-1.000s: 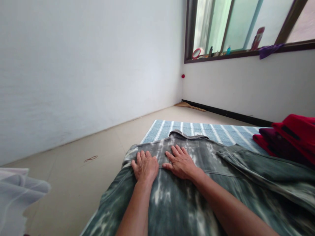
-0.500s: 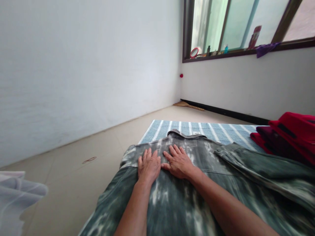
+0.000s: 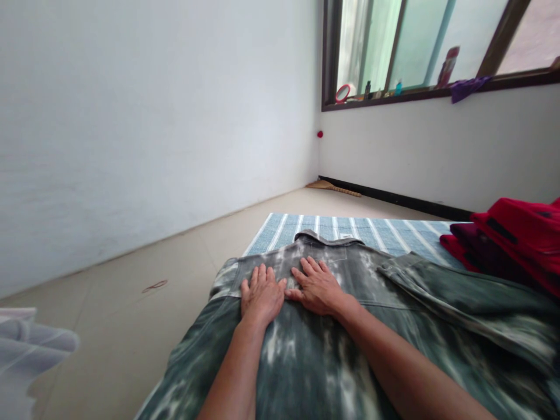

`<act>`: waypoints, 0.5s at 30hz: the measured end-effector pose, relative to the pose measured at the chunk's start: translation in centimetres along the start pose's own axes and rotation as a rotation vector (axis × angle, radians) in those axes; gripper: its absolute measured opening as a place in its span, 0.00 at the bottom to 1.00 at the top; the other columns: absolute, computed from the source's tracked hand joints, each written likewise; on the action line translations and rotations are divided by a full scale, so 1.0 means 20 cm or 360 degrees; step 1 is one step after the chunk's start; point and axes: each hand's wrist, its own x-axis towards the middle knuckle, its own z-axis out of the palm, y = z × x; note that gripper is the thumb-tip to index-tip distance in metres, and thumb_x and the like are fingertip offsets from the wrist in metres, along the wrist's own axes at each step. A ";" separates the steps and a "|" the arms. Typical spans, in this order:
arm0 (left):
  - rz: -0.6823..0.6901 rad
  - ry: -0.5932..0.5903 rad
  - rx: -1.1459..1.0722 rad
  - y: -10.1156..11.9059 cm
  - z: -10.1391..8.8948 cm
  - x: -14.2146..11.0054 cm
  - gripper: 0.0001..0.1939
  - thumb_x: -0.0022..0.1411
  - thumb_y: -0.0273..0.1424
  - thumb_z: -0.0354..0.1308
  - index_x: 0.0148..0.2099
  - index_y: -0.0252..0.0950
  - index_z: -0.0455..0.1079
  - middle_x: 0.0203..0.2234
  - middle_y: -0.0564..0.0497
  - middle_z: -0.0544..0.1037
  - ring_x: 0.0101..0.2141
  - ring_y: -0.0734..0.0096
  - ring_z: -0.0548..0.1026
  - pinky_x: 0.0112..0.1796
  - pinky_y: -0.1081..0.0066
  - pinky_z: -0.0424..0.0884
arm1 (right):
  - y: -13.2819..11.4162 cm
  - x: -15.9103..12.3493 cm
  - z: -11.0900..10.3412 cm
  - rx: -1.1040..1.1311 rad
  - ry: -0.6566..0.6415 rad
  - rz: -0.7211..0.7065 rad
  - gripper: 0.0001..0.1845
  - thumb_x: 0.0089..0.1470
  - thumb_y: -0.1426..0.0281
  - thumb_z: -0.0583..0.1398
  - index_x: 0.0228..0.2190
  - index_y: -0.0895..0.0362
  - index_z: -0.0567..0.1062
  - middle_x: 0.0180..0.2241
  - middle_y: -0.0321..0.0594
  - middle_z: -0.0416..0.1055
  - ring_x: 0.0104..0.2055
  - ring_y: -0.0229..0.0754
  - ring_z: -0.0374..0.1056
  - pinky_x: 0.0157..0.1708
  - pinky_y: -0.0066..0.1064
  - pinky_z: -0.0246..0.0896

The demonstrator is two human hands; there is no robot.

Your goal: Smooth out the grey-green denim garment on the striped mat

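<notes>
On the far left I see a bunched, sheer white cloth (image 3: 35, 344). Next, a thin reddish loop (image 3: 155, 286) lies on the pale tiled floor (image 3: 118, 326). In the middle, a mottled grey-green garment (image 3: 306, 356) lies spread over a blue-and-white striped cloth (image 3: 280, 230), its collar (image 3: 321, 238) at the far end. The person's left hand (image 3: 263, 294) rests palm down on it, fingers extended and slightly parted, grasping nothing. Just beside it, the right hand (image 3: 318, 287) also presses flat, fingers spread wider, thumb pointing towards the left one. Further right, a sleeve (image 3: 472, 291) lies folded across the garment, near a pile of red and maroon clothes (image 3: 520, 233).
</notes>
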 end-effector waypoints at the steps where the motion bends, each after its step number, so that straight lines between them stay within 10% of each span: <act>1: 0.0001 0.0000 0.0001 0.00 0.00 0.00 0.30 0.67 0.40 0.36 0.65 0.31 0.54 0.65 0.39 0.52 0.64 0.57 0.49 0.59 0.51 0.49 | 0.01 0.00 0.00 0.0000 0.0000 0.0013 0.42 0.58 0.42 0.39 0.62 0.57 0.57 0.65 0.53 0.46 0.67 0.56 0.36 0.61 0.51 0.34; 15: 0.0040 -0.0032 0.0014 0.00 -0.02 0.00 0.30 0.67 0.41 0.35 0.66 0.35 0.52 0.66 0.46 0.49 0.64 0.53 0.47 0.58 0.49 0.49 | 0.02 -0.01 0.00 -0.0029 0.0116 0.0087 0.40 0.60 0.46 0.44 0.60 0.63 0.59 0.64 0.60 0.46 0.66 0.59 0.38 0.60 0.54 0.34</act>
